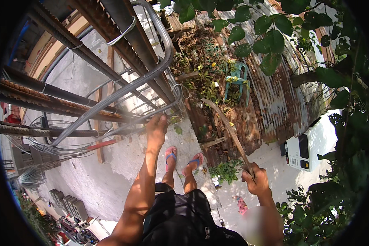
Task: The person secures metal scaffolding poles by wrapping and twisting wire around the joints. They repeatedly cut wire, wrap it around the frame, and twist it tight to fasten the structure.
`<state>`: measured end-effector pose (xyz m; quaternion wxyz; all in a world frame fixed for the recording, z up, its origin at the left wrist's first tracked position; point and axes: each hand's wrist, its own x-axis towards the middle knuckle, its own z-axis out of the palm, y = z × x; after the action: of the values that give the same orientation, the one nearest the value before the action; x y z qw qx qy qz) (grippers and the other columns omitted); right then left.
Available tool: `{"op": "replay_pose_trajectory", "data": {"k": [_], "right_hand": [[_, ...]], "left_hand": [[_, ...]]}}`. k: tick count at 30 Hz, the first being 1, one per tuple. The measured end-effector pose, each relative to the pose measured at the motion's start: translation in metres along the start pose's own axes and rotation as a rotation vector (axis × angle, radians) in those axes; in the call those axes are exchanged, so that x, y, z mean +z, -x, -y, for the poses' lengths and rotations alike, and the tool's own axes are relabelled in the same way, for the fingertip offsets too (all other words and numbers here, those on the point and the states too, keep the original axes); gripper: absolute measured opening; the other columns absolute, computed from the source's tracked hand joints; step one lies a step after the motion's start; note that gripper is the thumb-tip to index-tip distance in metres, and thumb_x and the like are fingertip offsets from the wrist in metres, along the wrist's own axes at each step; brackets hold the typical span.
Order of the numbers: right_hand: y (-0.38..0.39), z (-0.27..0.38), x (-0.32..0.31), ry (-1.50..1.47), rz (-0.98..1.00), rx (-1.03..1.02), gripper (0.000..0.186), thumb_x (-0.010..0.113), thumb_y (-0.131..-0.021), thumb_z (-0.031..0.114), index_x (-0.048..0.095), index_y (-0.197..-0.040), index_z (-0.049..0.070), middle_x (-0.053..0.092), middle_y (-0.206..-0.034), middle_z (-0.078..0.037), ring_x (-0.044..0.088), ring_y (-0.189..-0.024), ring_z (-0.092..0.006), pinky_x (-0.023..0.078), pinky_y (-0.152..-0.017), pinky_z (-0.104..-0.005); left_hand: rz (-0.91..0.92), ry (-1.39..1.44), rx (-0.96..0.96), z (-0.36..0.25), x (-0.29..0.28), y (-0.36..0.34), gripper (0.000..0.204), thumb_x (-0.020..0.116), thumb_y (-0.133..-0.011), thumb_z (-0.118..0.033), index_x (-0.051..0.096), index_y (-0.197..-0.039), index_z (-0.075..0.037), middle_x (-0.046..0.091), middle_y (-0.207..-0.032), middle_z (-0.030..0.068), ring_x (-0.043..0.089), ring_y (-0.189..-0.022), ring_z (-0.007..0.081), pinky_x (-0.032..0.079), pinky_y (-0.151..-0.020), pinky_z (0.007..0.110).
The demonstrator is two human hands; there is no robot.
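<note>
A person standing on pale concrete in pink flip-flops (183, 159) reaches the left hand (157, 127) up to the near end of a cage of rusty ribbed steel reinforcing bars (69, 100), fingers curled about a grey bent-wire stirrup (151, 74) where it meets the lowest bar. The right hand (255, 180) is closed around the lower end of a long, thin, brown rusted hook tool (229, 131), which slants up and away toward the cage end without touching it. The cage, lying roughly level at chest height and running off to the person's left, looks heavy and rigid; the stirrups and the loose coils of thin grey tying wire (49, 143) beneath it appear springy and sharp-ended, best gripped close to a bar crossing rather than mid-span. Just beyond the cage end stand a heap of dry leaves and scrap timber (201, 82), a turquoise plastic chair (236, 80) and a rusted corrugated metal fence (274, 94), crowding the working end. Green leafy branches (274, 37) overhang from the right, and stacked grey concrete blocks (69, 205) sit well apart, lower left.
</note>
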<state>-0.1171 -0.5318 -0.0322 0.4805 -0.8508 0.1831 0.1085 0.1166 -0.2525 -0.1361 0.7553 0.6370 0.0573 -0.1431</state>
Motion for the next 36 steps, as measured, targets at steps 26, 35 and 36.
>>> {"op": "replay_pose_trajectory", "data": {"k": [26, 35, 36], "right_hand": [[-0.041, 0.071, -0.051, 0.376, 0.086, -0.013, 0.031, 0.062, -0.085, 0.025, 0.058, -0.106, 0.003, 0.061, -0.067, -0.02, 0.06, -0.063, -0.0401, 0.047, -0.058, -0.0458], [-0.059, 0.125, -0.085, 0.734, 0.084, -0.2, 0.02, 0.063, -0.083, 0.018, 0.056, -0.094, 0.003, 0.061, -0.072, -0.018, 0.057, -0.065, -0.0398, 0.047, -0.064, -0.0457], [-0.061, 0.131, -0.087, 0.743, 0.1, -0.19, 0.018, 0.062, -0.083, 0.017, 0.056, -0.093, 0.004, 0.061, -0.072, -0.018, 0.057, -0.065, -0.04, 0.046, -0.064, -0.0457]], "left_hand": [[-0.195, 0.187, -0.171, -0.013, 0.038, 0.042, 0.028, 0.05, -0.096, -0.031, 0.052, -0.086, -0.005, 0.03, -0.053, -0.0049, 0.024, -0.043, 0.0059, 0.023, -0.041, 0.022], [-0.237, 0.137, -0.057, -0.013, 0.046, 0.041, 0.024, 0.052, -0.095, -0.025, 0.055, -0.085, -0.003, 0.031, -0.052, -0.0055, 0.024, -0.043, 0.004, 0.019, -0.04, 0.022], [-0.236, 0.099, -0.053, -0.014, 0.044, 0.039, 0.025, 0.052, -0.095, -0.025, 0.055, -0.084, -0.003, 0.031, -0.053, -0.0057, 0.024, -0.043, 0.0039, 0.019, -0.04, 0.022]]}}
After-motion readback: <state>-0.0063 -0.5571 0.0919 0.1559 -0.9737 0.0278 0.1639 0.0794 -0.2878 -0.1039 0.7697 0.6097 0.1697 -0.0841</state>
